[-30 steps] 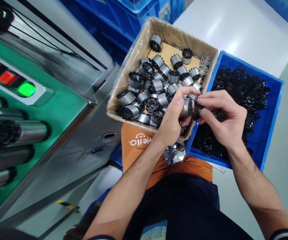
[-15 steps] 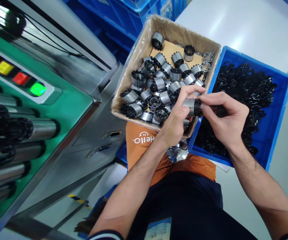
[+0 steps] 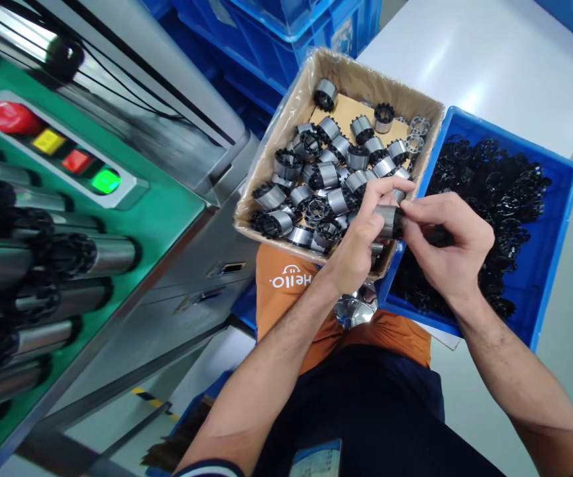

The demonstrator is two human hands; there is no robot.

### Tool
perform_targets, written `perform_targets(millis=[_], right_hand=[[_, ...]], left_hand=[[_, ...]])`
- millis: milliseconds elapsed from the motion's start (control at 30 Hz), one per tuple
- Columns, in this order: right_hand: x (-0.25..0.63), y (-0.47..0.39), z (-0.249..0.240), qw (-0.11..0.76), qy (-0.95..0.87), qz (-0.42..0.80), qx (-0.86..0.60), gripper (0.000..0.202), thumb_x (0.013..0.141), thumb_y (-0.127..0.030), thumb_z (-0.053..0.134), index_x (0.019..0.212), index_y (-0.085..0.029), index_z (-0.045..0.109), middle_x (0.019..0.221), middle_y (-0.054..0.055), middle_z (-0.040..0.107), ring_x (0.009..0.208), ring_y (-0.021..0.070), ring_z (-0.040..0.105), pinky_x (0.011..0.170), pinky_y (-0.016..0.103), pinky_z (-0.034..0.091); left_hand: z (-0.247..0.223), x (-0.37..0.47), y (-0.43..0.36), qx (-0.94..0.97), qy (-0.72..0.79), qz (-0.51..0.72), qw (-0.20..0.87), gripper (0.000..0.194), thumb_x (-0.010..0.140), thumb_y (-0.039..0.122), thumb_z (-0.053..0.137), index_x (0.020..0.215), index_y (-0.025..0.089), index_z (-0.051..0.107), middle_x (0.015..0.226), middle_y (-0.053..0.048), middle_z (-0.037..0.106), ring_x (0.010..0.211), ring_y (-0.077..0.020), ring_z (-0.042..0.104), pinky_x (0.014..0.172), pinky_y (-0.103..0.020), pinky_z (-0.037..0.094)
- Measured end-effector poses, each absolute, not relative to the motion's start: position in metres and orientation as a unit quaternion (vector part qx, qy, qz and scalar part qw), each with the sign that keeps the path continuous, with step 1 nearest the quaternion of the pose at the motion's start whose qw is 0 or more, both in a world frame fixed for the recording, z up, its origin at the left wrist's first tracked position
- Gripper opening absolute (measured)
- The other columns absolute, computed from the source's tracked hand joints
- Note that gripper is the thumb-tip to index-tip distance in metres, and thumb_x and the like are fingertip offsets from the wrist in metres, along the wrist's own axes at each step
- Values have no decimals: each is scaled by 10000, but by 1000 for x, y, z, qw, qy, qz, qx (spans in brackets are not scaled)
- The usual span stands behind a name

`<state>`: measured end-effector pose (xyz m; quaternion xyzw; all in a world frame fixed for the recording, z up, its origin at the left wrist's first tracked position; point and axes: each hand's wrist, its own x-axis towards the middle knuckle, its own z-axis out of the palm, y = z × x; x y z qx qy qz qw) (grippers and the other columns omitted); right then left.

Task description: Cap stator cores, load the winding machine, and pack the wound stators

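Note:
My left hand is wrapped round a silvery metal cylinder with a black toothed ring on its right end. That cylinder is held above the lower right corner of a plastic-lined cardboard box. At the cylinder's black end, the thumb and forefinger of my right hand are pinched on the black ring; my fingers hide part of it. Several similar cylinders lie loose in the box. Under my right hand, a blue bin holds a heap of black toothed rings.
Rows of metal cylinders lie on a green machine top at left, beside a panel with lit buttons. Blue crates are stacked behind the box. A white table extends at the back right.
The whole view has shifted slightly, so the box and machine sit lower and farther right. Both hands keep their hold on the cylinder and its black end, with little visible movement between them.

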<state>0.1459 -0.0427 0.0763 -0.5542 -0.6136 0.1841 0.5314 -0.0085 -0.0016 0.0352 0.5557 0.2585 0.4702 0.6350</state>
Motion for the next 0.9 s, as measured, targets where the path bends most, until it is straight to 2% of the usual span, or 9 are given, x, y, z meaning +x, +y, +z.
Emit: perform_targets(millis=[100,167,233,333,400,500,633,800,900], right_hand=[[148,-42,78,535,-638,153,-532,94,1037,-238,825,1020,-294,898,1001,51,841,896,217,783,799,395,666],[151,-41,79,537,-629,171,-535,131,1081,-258,775,1058,-293,900,886,18,780,756,171,711,725,352,614],[156,-40,79,551,-593,247,-534,212,1148,-396,702,1097,-295,882,727,-32,623,552,120,538,557,299,498],[161,-37,78,594,-503,400,-483,292,1148,-579,659,1137,-312,776,698,-80,428,407,87,289,355,263,233],[163,-36,77,604,-476,465,-437,265,1107,-579,719,1130,-316,690,792,-69,488,444,97,368,344,252,292],[164,-35,76,581,-509,489,-405,264,1104,-538,776,1105,-302,659,941,-26,641,702,150,665,602,294,626],[165,-33,74,560,-556,458,-409,253,1100,-486,839,1131,-290,682,996,-11,766,963,185,818,956,371,737],[166,-34,72,558,-555,423,-450,387,1018,-480,946,1272,-299,718,1053,3,850,1089,241,884,1074,456,757],[168,-36,70,553,-569,391,-466,497,981,-400,993,1405,-306,751,1103,6,893,1214,268,880,1232,528,694]], left_hand=[[37,-12,0,552,235,455,658,578,1190,804,489,1500,356,683,1167,-41,765,969,-244,784,927,-425,689],[36,-14,2,558,236,447,658,613,1165,836,540,1431,316,729,1082,-46,803,848,-222,789,774,-375,675],[34,-14,4,550,238,454,659,641,1136,863,583,1244,260,770,971,-46,818,684,-181,742,607,-317,601],[31,-9,7,506,246,522,641,674,1082,889,664,941,231,626,907,-31,828,579,-140,709,518,-260,538],[29,-6,8,474,243,555,639,603,1115,822,681,961,252,559,786,29,768,476,-108,624,464,-227,476],[28,-5,8,476,240,560,634,456,1161,756,666,1254,311,627,692,91,611,434,-87,499,458,-210,440],[30,-8,9,492,284,521,637,593,1193,831,491,1553,364,560,927,11,638,711,-154,682,624,-273,583],[31,-9,8,495,268,494,663,530,1166,834,560,1326,333,634,926,9,571,622,-117,553,537,-246,502],[31,-8,6,503,265,492,660,510,1200,808,494,1252,318,629,896,17,524,605,-110,506,547,-254,490]])
